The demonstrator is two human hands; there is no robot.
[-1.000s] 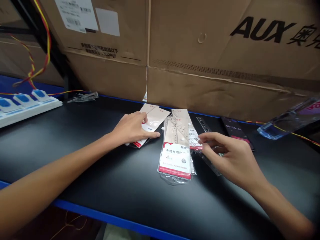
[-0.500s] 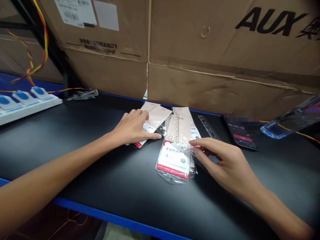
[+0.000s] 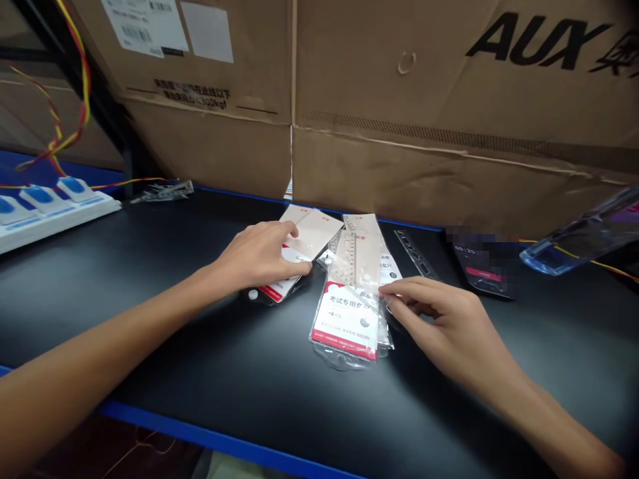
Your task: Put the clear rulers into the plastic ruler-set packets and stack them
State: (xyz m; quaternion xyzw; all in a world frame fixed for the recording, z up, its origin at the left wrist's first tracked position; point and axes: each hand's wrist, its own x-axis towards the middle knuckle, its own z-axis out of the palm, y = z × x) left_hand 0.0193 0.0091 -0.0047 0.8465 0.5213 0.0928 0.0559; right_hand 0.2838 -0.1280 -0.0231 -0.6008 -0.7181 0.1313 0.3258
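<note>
Head view: left hand (image 3: 264, 256) and right hand (image 3: 444, 316) at ruler packets on a black surface (image 3: 224, 372).
The left rests on the left packets (image 3: 319, 229), thumb and fingers apart; the right pinches clear plastic (image 3: 368, 292) over the front packet (image 3: 345, 322), mid-surface, beside the loose ruler (image 3: 415, 255).

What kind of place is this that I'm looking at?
Probably a workbench in a storage or packing area, though little of the room shows. The signs: a black tabletop with a blue edge, large cardboard marked AUX standing behind it, and a white power strip at the picture's left.
</note>
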